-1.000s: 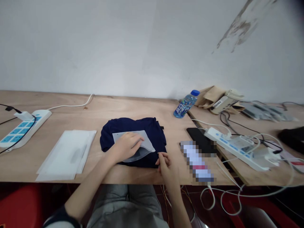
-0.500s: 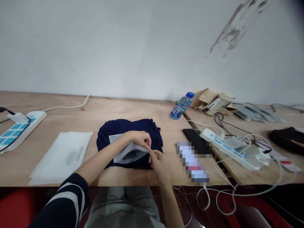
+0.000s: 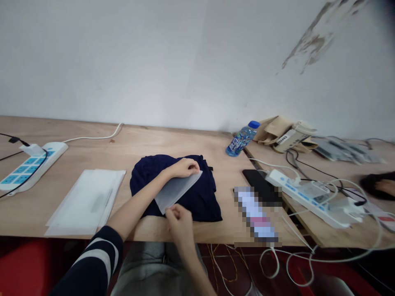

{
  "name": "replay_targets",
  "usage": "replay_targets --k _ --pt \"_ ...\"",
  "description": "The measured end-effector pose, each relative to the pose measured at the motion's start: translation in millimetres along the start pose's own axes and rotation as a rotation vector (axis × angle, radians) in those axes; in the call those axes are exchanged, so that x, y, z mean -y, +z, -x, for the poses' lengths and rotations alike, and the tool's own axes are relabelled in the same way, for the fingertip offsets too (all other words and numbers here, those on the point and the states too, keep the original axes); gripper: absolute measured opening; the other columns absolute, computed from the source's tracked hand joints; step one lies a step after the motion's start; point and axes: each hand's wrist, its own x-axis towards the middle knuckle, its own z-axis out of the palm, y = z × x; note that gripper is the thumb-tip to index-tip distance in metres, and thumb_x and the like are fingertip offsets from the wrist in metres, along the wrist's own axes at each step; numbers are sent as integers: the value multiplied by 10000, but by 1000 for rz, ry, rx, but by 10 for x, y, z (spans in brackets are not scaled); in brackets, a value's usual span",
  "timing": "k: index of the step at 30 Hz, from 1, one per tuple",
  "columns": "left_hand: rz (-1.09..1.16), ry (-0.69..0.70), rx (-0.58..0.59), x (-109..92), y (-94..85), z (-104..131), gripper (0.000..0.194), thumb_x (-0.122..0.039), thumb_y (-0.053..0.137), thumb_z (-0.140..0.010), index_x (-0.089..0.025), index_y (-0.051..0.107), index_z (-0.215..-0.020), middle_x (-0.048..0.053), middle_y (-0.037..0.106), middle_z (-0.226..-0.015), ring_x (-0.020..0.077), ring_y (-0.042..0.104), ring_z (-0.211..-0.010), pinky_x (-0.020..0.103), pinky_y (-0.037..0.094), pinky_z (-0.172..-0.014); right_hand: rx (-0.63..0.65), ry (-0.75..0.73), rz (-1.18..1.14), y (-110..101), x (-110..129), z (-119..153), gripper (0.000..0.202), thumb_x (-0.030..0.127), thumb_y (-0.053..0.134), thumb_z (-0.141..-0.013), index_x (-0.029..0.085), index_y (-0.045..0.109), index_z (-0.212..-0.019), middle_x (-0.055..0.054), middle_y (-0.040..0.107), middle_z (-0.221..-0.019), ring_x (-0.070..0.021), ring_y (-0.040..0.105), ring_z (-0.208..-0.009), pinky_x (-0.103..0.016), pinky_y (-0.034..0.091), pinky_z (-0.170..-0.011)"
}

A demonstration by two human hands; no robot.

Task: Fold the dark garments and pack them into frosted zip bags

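A frosted plastic bag [image 3: 177, 191] lies slanted over a dark navy folded cloth [image 3: 202, 201], which looks like a garment. My left hand [image 3: 185, 167] pinches the bag's far right corner, its fingers curled. At the near left corner, my right hand [image 3: 179, 218] holds the bag's edge between thumb and fingers. The bag's long edge runs straight between the two hands, and its mouth looks closed. My left forearm covers part of the bag and cloth. To the left is a stack of similar frosted bags [image 3: 88, 201].
A white power strip [image 3: 57, 152] lies at far left. On the right are a blue-capped bottle [image 3: 242, 139], a pixelated phone [image 3: 256, 216], a black phone-like slab [image 3: 262, 187] and another power strip [image 3: 305, 199] with tangled cables. Farther right lies a paper cup [image 3: 296, 135].
The bag's mouth gaped before and now looks flat. My right hand has moved left and nearer, from beside my left hand to the bag's near corner. The view has shifted slightly.
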Motion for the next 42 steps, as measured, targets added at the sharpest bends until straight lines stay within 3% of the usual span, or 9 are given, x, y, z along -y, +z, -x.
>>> replay_targets --k 4,10,14,18,22,27,30,35,42 --pt "-47 -103 -176 26 -148 65 150 -196 533 -859 -144 674 -858 41 685 -814 143 603 -739 254 455 -715 11 -17 -25 -88 70 150 197 320 521 -779 215 474 -619 87 412 -433 -80 343 -385 -201 259 -402" --pt "-187 -310 -507 -148 -656 339 210 -296 469 -896 -158 626 -872 58 681 -877 172 604 -796 282 444 -759 -347 -139 -36 -808 281 -179 294 474 549 -842 210 575 -713 41 570 -593 -120 534 -535 -231 445 -537" --pt "-269 -499 -638 -177 -759 643 250 -309 411 -914 -170 601 -829 77 674 -813 212 623 -806 316 447 -752 -245 -105 -145 -1024 271 -568 340 540 558 -815 219 619 -905 -39 699 -846 -203 671 -752 -309 548 -620" --pt "-318 -656 -697 -90 -526 996 225 -302 407 -926 -162 582 -955 112 695 -851 244 663 -837 345 471 -758 -147 37 -40 -933 102 -737 403 501 665 -747 236 569 -1036 -41 719 -841 -233 693 -720 -347 575 -582" --pt "-353 -631 -682 1 -143 1315 239 -274 420 -931 -166 568 -1084 123 694 -1074 241 647 -1042 373 464 -919 -75 110 -7 -813 -4 -766 363 450 735 -702 237 565 -942 -40 714 -748 -260 690 -668 -348 559 -483" --pt "-587 -493 -768 141 385 1705 343 -277 408 -945 -171 555 -1237 129 567 -1365 304 397 -1373 555 180 -1164 41 104 -42 -758 33 -879 274 470 724 -740 252 594 -844 -50 722 -798 -284 709 -771 -365 591 -506" --pt "-627 -496 -808 228 624 1927 418 -312 407 -951 -187 506 -1337 126 423 -1496 322 288 -1433 579 190 -1160 92 99 -67 -709 -3 -998 279 449 753 -720 283 574 -856 -36 721 -801 -278 715 -772 -379 604 -529" --pt "-483 -500 -819 342 773 2105 508 -305 326 -979 -206 335 -1477 109 282 -1574 267 262 -1451 522 298 -1145 134 19 -240 -687 -57 -1242 330 298 806 -636 267 552 -843 18 692 -678 -191 665 -589 -289 549 -501" --pt "-480 -490 -822 418 776 2064 529 -314 333 -972 -191 311 -1486 120 277 -1574 273 281 -1443 541 295 -1149 29 -17 -336 -659 333 -2109 132 220 678 -801 226 577 -886 2 695 -875 -165 681 -833 -269 571 -709"
